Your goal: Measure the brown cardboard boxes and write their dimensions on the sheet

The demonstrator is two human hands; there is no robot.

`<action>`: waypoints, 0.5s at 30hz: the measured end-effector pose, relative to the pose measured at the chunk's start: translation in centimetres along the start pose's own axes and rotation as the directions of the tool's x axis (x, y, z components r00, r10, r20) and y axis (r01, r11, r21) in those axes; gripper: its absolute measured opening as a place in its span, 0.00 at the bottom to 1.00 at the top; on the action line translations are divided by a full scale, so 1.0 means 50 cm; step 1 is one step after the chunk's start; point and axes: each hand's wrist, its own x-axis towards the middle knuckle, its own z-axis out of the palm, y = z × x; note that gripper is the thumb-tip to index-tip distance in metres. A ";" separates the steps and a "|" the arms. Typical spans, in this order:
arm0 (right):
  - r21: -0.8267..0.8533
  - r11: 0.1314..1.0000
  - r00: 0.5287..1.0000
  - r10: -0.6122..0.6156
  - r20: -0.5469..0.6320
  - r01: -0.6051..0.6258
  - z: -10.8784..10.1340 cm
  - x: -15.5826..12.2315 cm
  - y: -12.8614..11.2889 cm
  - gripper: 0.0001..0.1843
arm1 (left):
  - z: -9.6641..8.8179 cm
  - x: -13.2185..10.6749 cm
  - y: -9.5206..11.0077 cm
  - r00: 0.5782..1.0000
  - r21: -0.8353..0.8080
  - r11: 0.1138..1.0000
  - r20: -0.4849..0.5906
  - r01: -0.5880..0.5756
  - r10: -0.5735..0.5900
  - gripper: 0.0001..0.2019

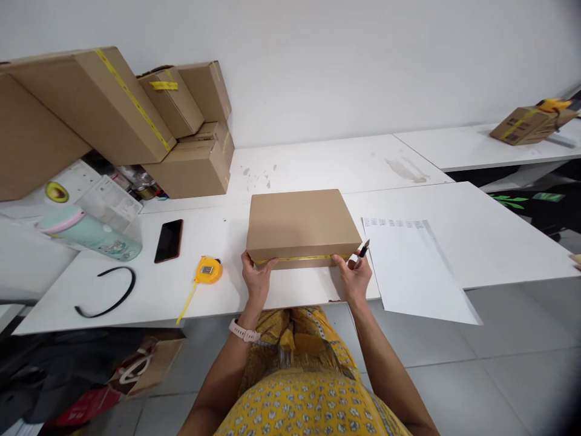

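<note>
A flat brown cardboard box [302,224] lies on the white table [476,236] in front of me. A yellow measuring tape strip [302,258] is stretched along the box's near side. My left hand [256,277] pinches the tape against the box's left near corner. My right hand [354,277] presses the tape's other end at the right near corner and also holds a pen [364,250] between its fingers. The tape's yellow case [207,270] rests on the table left of my left hand.
A paper sheet [415,266] hangs over the table edge to the right. A black phone [169,240], a black headband [109,290], and a mint bottle [88,233] lie left. Stacked cardboard boxes [136,115] stand back left; another box [529,124] sits far right.
</note>
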 end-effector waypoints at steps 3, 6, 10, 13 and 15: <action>0.012 1.000 1.000 0.004 0.006 -0.005 -0.007 0.006 0.005 0.30 | -0.010 0.008 -0.004 1.000 0.009 1.000 0.007 0.003 -0.003 0.29; 0.034 0.999 1.000 0.002 0.010 -0.002 -0.010 0.006 0.003 0.27 | -0.020 0.015 -0.007 0.999 0.006 1.000 0.034 -0.001 0.000 0.25; 0.016 1.000 0.999 0.009 0.038 -0.009 -0.040 0.012 -0.007 0.29 | -0.043 0.024 -0.013 0.996 0.006 1.000 0.087 -0.003 0.002 0.21; -0.065 0.998 1.000 0.013 -0.022 -0.015 -0.118 0.050 -0.008 0.27 | -0.066 0.029 -0.019 0.995 -0.006 1.000 0.101 -0.010 0.010 0.24; -0.222 0.975 0.976 -0.024 -0.217 -0.025 -0.197 0.093 0.001 0.26 | -0.078 0.029 -0.022 0.995 -0.030 0.999 0.095 -0.025 0.028 0.29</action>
